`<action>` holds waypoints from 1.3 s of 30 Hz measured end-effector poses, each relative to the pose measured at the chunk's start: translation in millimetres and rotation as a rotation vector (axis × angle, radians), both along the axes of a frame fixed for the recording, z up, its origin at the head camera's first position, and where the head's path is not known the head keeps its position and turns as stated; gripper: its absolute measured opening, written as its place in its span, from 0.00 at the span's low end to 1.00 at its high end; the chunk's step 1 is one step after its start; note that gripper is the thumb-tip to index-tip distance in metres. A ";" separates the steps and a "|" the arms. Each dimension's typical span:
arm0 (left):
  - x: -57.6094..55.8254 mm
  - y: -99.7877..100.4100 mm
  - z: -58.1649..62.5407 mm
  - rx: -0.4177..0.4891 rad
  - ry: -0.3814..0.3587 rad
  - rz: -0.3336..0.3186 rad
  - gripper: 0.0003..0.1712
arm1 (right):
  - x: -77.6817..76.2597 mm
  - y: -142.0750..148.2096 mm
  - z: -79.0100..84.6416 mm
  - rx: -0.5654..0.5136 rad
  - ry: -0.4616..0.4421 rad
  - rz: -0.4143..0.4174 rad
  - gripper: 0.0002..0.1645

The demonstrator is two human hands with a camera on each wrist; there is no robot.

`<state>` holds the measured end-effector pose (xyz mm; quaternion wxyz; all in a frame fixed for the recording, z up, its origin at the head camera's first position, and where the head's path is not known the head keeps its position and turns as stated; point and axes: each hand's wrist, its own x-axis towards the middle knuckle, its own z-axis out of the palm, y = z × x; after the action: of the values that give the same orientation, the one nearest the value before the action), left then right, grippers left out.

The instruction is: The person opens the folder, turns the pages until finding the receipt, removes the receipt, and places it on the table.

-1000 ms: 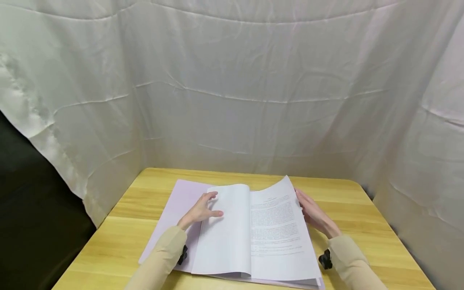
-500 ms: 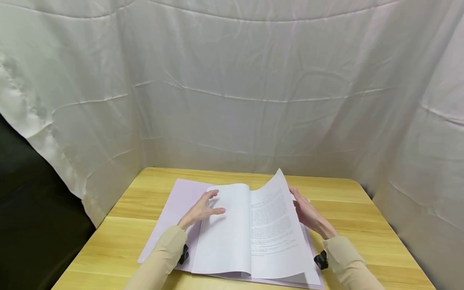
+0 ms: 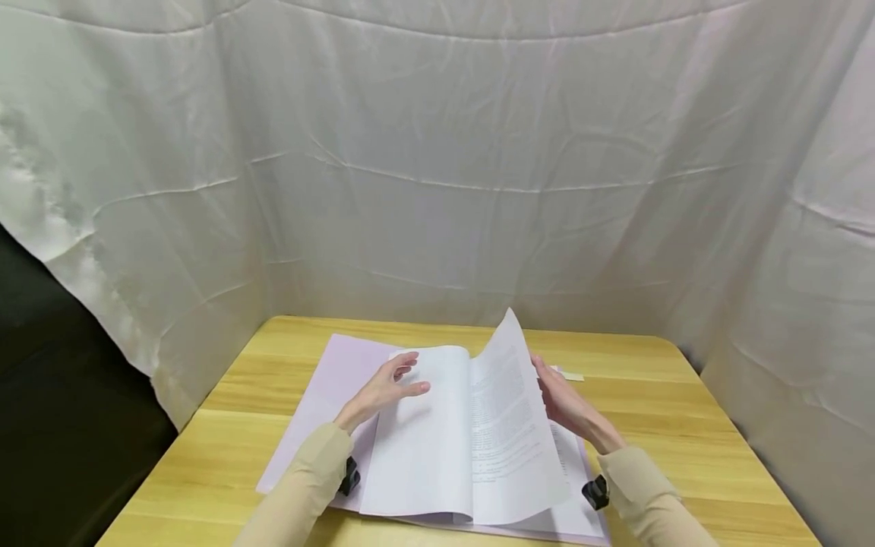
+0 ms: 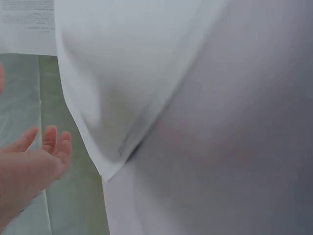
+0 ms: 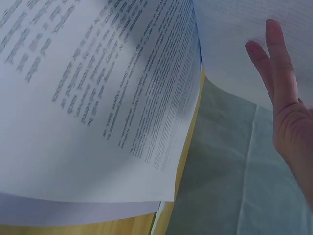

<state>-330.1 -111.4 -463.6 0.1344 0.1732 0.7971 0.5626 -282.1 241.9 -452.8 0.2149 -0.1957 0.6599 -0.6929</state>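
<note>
A lilac folder (image 3: pixel 321 414) lies spread on the table with white printed papers in it. My left hand (image 3: pixel 376 391) is over the blank turned-over sheets (image 3: pixel 424 456), fingers apart and loosely bent, gripping nothing. In the left wrist view the same hand (image 4: pixel 36 164) shows beside the edge of a white sheet. On the right, one printed page (image 3: pixel 509 433) stands lifted and curves leftward. Behind it my right hand (image 3: pixel 570 403) has its fingers extended along the back of the page. The right wrist view shows those straight fingers (image 5: pixel 282 68) against the raised page, above another printed sheet (image 5: pixel 112 112).
The folder lies on a wooden table (image 3: pixel 656 425) with rounded far corners. A small pale tab (image 3: pixel 571 376) shows past my right hand. Grey-white curtains (image 3: pixel 478 190) hang around the back and sides, with a black area (image 3: pixel 61 395) at the left.
My right hand has moved leftward, and the right page has lifted further and swung left with it, baring printed sheets beneath. My left hand has shifted only slightly to the right.
</note>
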 end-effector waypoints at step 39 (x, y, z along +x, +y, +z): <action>4.3 14.3 19.1 0.160 -0.098 0.047 0.48 | 11.8 -50.5 -16.8 0.261 0.006 0.049 0.37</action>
<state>-325.7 -97.1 -444.5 0.1458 0.1368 0.7459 0.6353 -270.3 191.4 -469.5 0.2536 -0.1841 0.7400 -0.5952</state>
